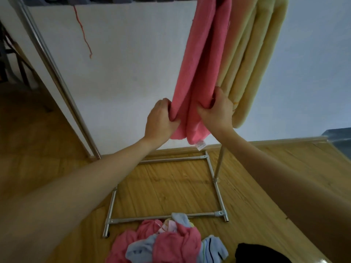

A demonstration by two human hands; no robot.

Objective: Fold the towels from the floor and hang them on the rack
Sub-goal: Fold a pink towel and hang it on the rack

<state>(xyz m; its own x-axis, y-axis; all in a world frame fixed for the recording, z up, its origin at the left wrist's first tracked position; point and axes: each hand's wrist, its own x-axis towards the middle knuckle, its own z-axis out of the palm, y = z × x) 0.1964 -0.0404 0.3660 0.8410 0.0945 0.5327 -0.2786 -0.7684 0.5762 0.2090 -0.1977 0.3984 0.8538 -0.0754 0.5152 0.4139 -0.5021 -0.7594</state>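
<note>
Gripping the folded pink terry towel (197, 76) near its hanging ends, the left hand (161, 120) and right hand (216, 109) each pinch one fold as it drapes over the metal rack (57, 76). Just beyond the right hand hangs a folded pale-yellow towel (245, 73), seemingly done. Below the hands, a heap of pink and light-blue towels (167, 243) waits on the wooden floor (171, 186), against the rack's base bar. Plenty left, I'd judge.

white wall (133, 73), wooden floor (171, 186), red thread (83, 33), dark furniture (9, 59)
</note>
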